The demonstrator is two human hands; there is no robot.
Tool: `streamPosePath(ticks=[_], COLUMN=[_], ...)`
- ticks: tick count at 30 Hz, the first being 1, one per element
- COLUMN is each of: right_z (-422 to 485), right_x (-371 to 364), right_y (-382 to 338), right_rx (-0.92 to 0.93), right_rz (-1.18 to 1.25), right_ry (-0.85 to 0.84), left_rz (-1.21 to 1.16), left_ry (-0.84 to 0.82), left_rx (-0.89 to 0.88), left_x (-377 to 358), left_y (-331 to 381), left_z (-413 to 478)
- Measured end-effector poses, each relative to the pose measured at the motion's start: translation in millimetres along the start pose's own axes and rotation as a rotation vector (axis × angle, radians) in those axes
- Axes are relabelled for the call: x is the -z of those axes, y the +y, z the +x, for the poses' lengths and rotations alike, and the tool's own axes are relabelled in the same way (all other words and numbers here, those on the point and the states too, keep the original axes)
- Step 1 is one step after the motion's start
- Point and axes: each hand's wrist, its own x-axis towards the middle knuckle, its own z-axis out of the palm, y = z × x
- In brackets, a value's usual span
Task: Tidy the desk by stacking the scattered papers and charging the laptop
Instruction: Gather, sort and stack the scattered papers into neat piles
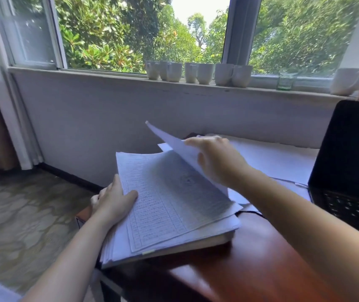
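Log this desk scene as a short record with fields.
left hand: grips the paper stack at its left edge, thumb on top
right hand: holds one sheet raised above the stack
laptop: open, screen dark, on the right of the desk
loose papers: flat behind the stack, not yet stacked
windowsill: white mugs, a glass

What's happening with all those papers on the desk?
A person is tidying papers. Their left hand grips the left edge of a thick stack of papers at the end of the desk, thumb on top. Their right hand holds one sheet lifted above the stack. More loose sheets lie farther back, next to the open laptop, whose screen is dark. A thin black cable lies by the stack, but I cannot tell whether the laptop is plugged in.
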Motion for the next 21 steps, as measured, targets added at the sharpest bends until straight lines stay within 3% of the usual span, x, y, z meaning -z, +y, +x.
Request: streamPosePath(ticks=[4,7,9,12,14,18,21], right_z=[-6.0,-10.1,-9.3,-10.3,-16.2,-30.7,-35.9], right_x=[-0.8,-3.6,-10.7,-29.3,-42.1,-61.9,-65.0], right_y=[-37.2,-45.1,-34.0,5.6,33.7,55.9,47.7], right_rx=[-0.008,-0.1,-0.145,-0.223,-0.344,-0.558,-0.617], right_rz=[0.271,0.631,0.617,0.288,0.226,0.492,0.752], right_ry=[-0.274,-0.572,-0.537,-0.353,-0.359,-0.362,-0.3], left_rz=[-0.033,-0.058,-0.05,-0.11,-0.203,-0.215,-0.183], left_ry=[-0.084,-0.089,-0.085,-0.061,-0.038,-0.001,-0.008], left_rx=[0.017,0.013,0.024,0.063,0.085,0.075,0.067], left_x=[2.7,3.8,2.8,2.2,2.2,-0.4,0.1], left_y=[-2.6,-2.6,-2.0,0.4,1.9,2.5,0.7], left_z=[0.6,0.6,1.1,1.1,1.2,-0.1,2.5])
